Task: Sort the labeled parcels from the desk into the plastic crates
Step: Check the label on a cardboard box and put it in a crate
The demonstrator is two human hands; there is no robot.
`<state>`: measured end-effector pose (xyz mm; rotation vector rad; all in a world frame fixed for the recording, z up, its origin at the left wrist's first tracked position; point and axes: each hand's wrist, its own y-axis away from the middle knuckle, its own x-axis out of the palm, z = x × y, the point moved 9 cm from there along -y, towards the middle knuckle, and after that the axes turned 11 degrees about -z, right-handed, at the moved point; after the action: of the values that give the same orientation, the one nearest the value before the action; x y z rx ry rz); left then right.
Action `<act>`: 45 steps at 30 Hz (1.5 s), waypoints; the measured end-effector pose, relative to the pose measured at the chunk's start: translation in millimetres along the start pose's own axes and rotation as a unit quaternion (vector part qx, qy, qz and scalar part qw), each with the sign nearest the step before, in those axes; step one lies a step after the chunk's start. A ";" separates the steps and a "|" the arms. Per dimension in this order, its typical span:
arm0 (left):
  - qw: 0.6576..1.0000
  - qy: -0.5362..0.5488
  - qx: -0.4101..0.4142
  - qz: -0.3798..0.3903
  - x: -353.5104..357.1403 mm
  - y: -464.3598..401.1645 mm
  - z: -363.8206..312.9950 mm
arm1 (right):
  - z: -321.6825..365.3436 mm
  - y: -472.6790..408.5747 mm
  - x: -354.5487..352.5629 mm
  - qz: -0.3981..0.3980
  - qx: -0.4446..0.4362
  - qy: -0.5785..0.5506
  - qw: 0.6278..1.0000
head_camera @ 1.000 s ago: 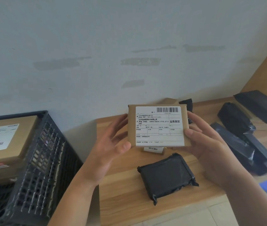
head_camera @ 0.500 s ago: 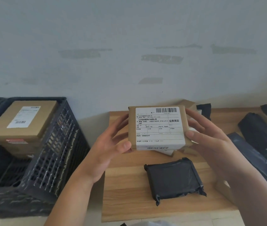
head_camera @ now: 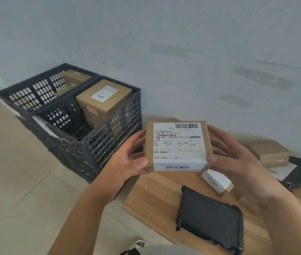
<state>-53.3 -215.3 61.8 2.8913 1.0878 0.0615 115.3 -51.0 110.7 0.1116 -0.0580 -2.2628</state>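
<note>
Cardboard-brown and flat, the labelled parcel [head_camera: 178, 146] sits mid-frame in the head view, lifted clear of the wooden desk [head_camera: 155, 192] with its white shipping label tipped toward the camera. I see the left hand [head_camera: 127, 162] gripping its left edge — thumb curled over the lower front corner, the other fingers tucked behind. The right hand [head_camera: 238, 162] holds the right edge the same way, thumb on the front near the bottom corner, fingers spread behind the box.

On the desk below the parcel lies a black poly-wrapped packet [head_camera: 210, 218], flat and near the front edge. Just beside the right hand rests a small white-labelled box [head_camera: 216, 180], tilted. Farther right is a brown carton [head_camera: 269, 153], and beyond it a second black packet [head_camera: 300, 172] — partly hidden by the right forearm.

Left of the desk, on the tiled floor [head_camera: 17, 162], two dark plastic crates stand touching side by side against the wall. The near crate [head_camera: 98, 144] holds a tall brown box [head_camera: 103, 100] with a white label on top. The far crate [head_camera: 35, 89] holds more brown cartons, only partly visible.
</note>
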 end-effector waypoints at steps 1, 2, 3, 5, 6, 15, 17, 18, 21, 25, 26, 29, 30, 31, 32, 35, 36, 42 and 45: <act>1.000 0.000 -0.006 -0.019 -3.9 12.3 4.1 | -1.7 -0.4 6.6 0.028 0.000 0.005 1.000; 0.999 -0.004 -0.008 -0.036 -8.2 26.6 7.1 | -3.8 0.2 13.7 0.055 0.001 0.007 0.998; 0.998 -0.008 -0.009 -0.055 -12.8 42.4 8.4 | -6.0 2.0 21.2 0.079 0.003 0.007 0.997; 0.995 -0.006 -0.002 -0.095 -21.0 74.7 7.6 | -10.5 7.9 36.6 0.125 0.005 0.006 0.992; 0.993 -0.005 0.000 -0.116 -24.2 89.9 7.5 | -12.9 12.3 44.3 0.150 0.004 0.005 0.989; 0.962 -0.007 -0.028 -0.273 -26.4 219.9 35.1 | -55.4 68.9 97.0 0.287 0.022 -0.024 0.957; 0.953 -0.004 -0.038 -0.299 -26.8 246.2 38.6 | -61.5 84.3 107.4 0.313 0.033 -0.029 0.949; 0.950 -0.005 -0.039 -0.311 -27.9 257.4 38.7 | -61.6 90.8 112.5 0.327 0.033 -0.030 0.944; 0.939 -0.002 -0.039 -0.342 -32.6 285.5 40.2 | -56.7 107.4 131.4 0.363 0.017 -0.026 0.931; 0.927 0.016 -0.038 -0.374 -47.4 316.4 43.1 | -55.3 122.6 161.5 0.379 0.008 -0.024 0.925; 0.925 0.022 -0.040 -0.377 -54.3 324.0 43.5 | -55.4 126.0 171.3 0.383 0.009 -0.024 0.923; 0.924 0.026 -0.043 -0.378 -74.4 338.1 43.9 | -53.4 133.7 196.6 0.398 0.012 -0.031 0.917; 0.924 0.026 -0.042 -0.380 -84.2 343.4 43.3 | -52.4 136.2 208.0 0.400 0.012 -0.033 0.916; 0.923 0.026 -0.041 -0.383 -95.2 348.7 42.9 | -50.7 138.5 220.6 0.401 0.012 -0.034 0.915; 0.921 0.025 -0.041 -0.387 -107.2 354.6 43.2 | -49.0 141.0 235.2 0.403 0.012 -0.033 0.914; 0.912 0.023 -0.043 -0.408 -149.6 377.5 45.5 | -45.5 151.1 287.3 0.410 0.012 -0.016 0.912; 0.908 0.021 -0.043 -0.417 -165.8 386.6 46.1 | -44.2 155.1 305.7 0.409 0.010 -0.011 0.912; 0.906 0.011 -0.027 -0.422 -261.9 423.5 37.4 | -28.8 177.6 409.4 0.411 0.022 -0.027 0.911; 0.911 0.016 -0.023 -0.411 -299.7 426.5 36.5 | -25.0 178.9 443.7 0.398 0.025 -0.025 0.917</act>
<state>3.8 -734.4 46.3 2.1566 2.1500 0.0937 -27.9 -506.5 73.0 0.0427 -0.1581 -1.4459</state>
